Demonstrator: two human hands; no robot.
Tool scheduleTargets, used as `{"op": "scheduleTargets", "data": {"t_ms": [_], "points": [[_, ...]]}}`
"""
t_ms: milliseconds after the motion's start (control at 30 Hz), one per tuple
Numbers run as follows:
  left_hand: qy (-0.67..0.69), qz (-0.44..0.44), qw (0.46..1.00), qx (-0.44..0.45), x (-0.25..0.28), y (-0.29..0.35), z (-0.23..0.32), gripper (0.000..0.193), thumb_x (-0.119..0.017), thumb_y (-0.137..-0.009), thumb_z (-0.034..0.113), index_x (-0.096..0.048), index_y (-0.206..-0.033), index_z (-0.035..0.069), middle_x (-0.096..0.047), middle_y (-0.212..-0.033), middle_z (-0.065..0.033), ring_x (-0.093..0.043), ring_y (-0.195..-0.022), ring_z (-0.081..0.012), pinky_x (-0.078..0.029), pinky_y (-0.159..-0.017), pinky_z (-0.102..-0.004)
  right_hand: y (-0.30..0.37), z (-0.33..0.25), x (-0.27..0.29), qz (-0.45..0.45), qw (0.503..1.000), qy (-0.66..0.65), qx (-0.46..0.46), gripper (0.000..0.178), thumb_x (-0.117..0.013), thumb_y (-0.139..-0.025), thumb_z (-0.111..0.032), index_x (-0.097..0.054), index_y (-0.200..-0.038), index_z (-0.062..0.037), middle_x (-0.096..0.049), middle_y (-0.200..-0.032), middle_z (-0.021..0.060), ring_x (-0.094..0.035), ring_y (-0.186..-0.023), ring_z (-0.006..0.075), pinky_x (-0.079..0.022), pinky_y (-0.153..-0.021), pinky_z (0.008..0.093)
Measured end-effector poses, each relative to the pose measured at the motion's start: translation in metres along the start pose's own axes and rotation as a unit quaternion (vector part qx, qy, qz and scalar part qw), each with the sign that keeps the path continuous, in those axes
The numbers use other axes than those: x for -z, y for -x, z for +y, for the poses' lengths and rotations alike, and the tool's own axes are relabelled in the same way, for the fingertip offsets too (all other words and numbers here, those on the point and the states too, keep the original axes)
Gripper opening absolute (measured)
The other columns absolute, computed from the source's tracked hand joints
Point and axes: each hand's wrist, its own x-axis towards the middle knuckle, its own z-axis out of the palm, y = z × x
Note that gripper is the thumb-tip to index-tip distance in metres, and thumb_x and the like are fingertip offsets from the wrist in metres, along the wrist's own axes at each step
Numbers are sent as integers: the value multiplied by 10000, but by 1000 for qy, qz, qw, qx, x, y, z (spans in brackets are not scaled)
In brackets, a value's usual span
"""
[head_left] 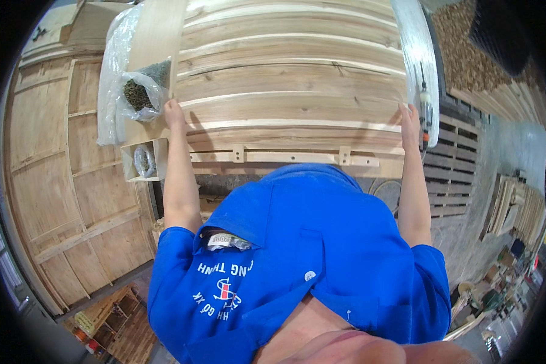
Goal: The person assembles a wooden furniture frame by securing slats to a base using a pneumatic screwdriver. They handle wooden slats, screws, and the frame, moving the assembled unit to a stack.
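Observation:
A broad light wood panel (291, 79) with several lengthwise boards lies on the workbench before me. My left hand (175, 115) is closed on its left edge, and my right hand (410, 124) grips the right edge. The arms are spread wide, reaching forward. Along the near side runs a wooden strip (292, 158) with two small blocks and holes. Close to my left hand sits an open clear plastic bag (155, 91) of small dark fasteners. Just right of my right hand, a slim power screwdriver (426, 109) lies on plastic wrap. Fingers beneath the panel's edges are hidden.
A small wooden box (127, 164) holding another plastic bag is at the bench's left corner. Large plywood panels (42, 170) stand at left. A slatted pallet (452, 167) and stacked boards (509, 206) lie on the floor at right.

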Motion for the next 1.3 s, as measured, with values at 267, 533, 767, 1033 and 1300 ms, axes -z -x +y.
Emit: {"op": "scheduleTargets", "data": {"t_ms": [267, 533, 767, 1033, 1300], "points": [[86, -75, 993, 21, 10, 1, -17, 457, -463, -819, 356, -568, -1021, -40, -587, -1062, -185, -532, -1027, -282, -380, -881, -362, 27, 21, 15, 9, 999, 17, 29, 703, -602, -780, -462, -449, -1218, 66, -513, -1181, 222, -488, -1097, 271, -353, -937, 328], [-118, 14, 992, -44, 20, 81, -21, 685, -583, -773, 432, -377, -1289, 32, -470, -1251, -215, -401, -1191, -369, -302, -993, -425, 58, 27, 19, 1, 995, -26, 92, 538, -591, -824, -332, -482, -1179, 57, -530, -1162, 190, -487, -1083, 263, -342, -946, 335], [-139, 45, 972, -185, 43, 230, -18, 519, -589, -763, 262, -454, -1218, 51, -425, -1278, -183, -372, -1180, -351, -269, -1004, -461, 94, 63, 30, 68, 983, 5, 170, 426, -609, -814, -200, -509, -1133, 64, -544, -1135, 188, -498, -1064, 271, -355, -936, 343], [-56, 198, 972, -112, 159, 261, -110, 207, -550, -792, 188, -613, -942, 60, -579, -1009, -121, -513, -962, -289, -377, -889, -378, 145, 48, 25, 53, 948, 175, 260, 413, -608, -810, -220, -524, -1127, 31, -511, -1166, 204, -473, -1096, 304, -355, -932, 388], [-18, 312, 932, 184, 243, 335, -307, 217, -526, -808, 217, -620, -932, 66, -585, -1000, -117, -497, -1028, -302, -384, -906, -399, 268, -7, -116, -168, 820, 191, 512, 482, -563, -849, -271, -440, -1242, -19, -359, -1333, 208, -325, -1246, 357, -272, -1016, 466]]}}
